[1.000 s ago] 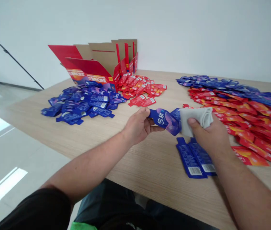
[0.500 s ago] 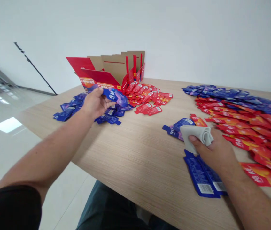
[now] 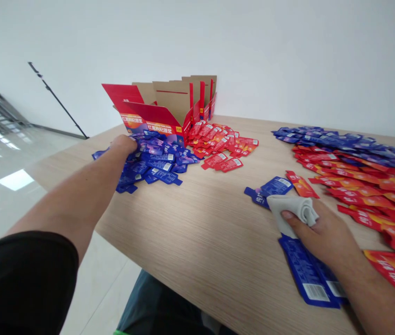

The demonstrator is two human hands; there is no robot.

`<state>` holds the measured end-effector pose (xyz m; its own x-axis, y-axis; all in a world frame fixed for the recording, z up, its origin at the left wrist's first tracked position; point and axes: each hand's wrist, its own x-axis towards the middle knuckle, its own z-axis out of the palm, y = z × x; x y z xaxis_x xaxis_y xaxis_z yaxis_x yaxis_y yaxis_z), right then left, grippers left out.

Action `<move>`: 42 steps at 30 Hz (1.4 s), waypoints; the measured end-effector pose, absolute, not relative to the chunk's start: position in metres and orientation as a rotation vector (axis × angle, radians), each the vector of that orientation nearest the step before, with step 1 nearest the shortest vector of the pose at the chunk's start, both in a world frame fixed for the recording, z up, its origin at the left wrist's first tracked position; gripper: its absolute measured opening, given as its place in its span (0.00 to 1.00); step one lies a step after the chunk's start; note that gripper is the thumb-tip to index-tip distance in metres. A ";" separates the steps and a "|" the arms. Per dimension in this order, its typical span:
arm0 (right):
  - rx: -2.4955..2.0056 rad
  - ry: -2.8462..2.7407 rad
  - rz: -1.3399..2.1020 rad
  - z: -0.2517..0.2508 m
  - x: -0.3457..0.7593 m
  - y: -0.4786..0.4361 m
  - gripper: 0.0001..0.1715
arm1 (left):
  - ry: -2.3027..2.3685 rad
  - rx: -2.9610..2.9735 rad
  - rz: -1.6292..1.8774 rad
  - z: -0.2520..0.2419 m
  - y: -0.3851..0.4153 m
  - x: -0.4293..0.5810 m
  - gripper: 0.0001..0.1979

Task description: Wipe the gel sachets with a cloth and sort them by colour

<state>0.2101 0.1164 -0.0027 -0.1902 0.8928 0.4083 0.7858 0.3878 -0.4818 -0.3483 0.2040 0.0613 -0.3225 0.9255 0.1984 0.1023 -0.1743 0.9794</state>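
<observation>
My left hand (image 3: 125, 144) reaches into the left pile of blue pouches (image 3: 162, 164); its fingers are hidden behind the back of the hand, so I cannot see whether a pouch is in them. A folded pale grey cloth (image 3: 290, 207) is in my right hand (image 3: 326, 230), thumb on top. Below the cloth are two blue pouches (image 3: 305, 272), back labels up, their upper ends covered by cloth and hand; whether the fingers grip them too I cannot tell. Just beyond the cloth lie two more blue pouches (image 3: 277, 185) and a red pouch (image 3: 301, 184).
Open red cartons (image 3: 155, 114) stand in a row at the back left, beside a pile of red pouches (image 3: 214, 139). Rows of red pouches (image 3: 368, 190) and blue pouches (image 3: 344, 142) cover the right side. The table edge (image 3: 120, 249) runs close to my legs.
My left hand has moved left and down onto the blue pile; the blue pouch it held up is no longer seen in it. My right hand still holds the cloth. The view has shifted slightly.
</observation>
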 end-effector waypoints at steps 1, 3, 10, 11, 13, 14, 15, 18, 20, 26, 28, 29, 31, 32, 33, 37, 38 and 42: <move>-1.453 -1.993 0.216 -0.003 0.211 0.116 0.20 | 1.584 1.244 1.637 0.062 0.198 -0.346 0.21; -1.488 -1.937 0.212 -0.002 0.212 0.116 0.20 | 2.061 1.328 1.615 0.064 0.186 -0.337 0.17; -1.507 -1.546 0.250 -0.001 0.221 0.126 0.24 | 2.458 1.867 0.996 0.058 0.160 -0.229 0.13; -1.481 -1.499 0.263 -0.002 0.223 0.128 0.24 | 2.334 1.936 0.915 0.053 0.155 -0.205 0.11; -1.428 -1.430 0.276 -0.004 0.226 0.134 0.24 | 2.006 2.048 0.792 0.041 0.144 -0.156 0.10; -1.407 -1.409 0.271 -0.005 0.227 0.136 0.24 | 1.875 2.094 0.738 0.035 0.138 -0.131 0.10; -1.389 -1.394 0.262 -0.006 0.228 0.139 0.23 | 1.772 2.127 0.688 0.029 0.131 -0.108 0.11; -1.338 -1.388 0.230 -0.008 0.232 0.145 0.22 | 1.524 2.200 0.544 0.017 0.115 -0.046 0.10; -1.326 -1.390 0.221 -0.009 0.234 0.148 0.22 | 1.392 2.253 0.503 0.012 0.110 -0.012 0.12; -1.324 -1.394 0.266 -0.006 0.233 0.149 0.21 | 1.359 2.363 0.245 0.001 0.117 0.053 0.25; -1.297 -1.407 0.265 -0.004 0.232 0.147 0.21 | 1.370 2.395 0.133 0.000 0.122 0.063 0.30; -1.292 -1.411 0.267 -0.003 0.231 0.147 0.21 | 1.369 2.406 0.079 0.000 0.123 0.066 0.33; -1.305 -1.415 0.275 -0.001 0.230 0.146 0.21 | 1.366 2.408 -0.005 0.002 0.125 0.070 0.38; -1.320 -1.416 0.281 0.000 0.229 0.145 0.22 | 1.361 2.408 -0.038 0.003 0.124 0.070 0.39; -1.337 -1.416 0.285 0.000 0.229 0.145 0.22 | 1.363 2.409 -0.057 0.004 0.123 0.071 0.40; -1.362 -1.436 0.304 0.000 0.227 0.145 0.23 | 1.383 2.386 -0.046 0.005 0.115 0.071 0.38; -1.362 -1.441 0.310 0.000 0.227 0.145 0.23 | 1.392 2.370 -0.034 0.005 0.113 0.070 0.37; -1.385 -1.446 0.309 -0.001 0.226 0.144 0.23 | 1.437 2.273 -0.008 0.002 0.107 0.067 0.30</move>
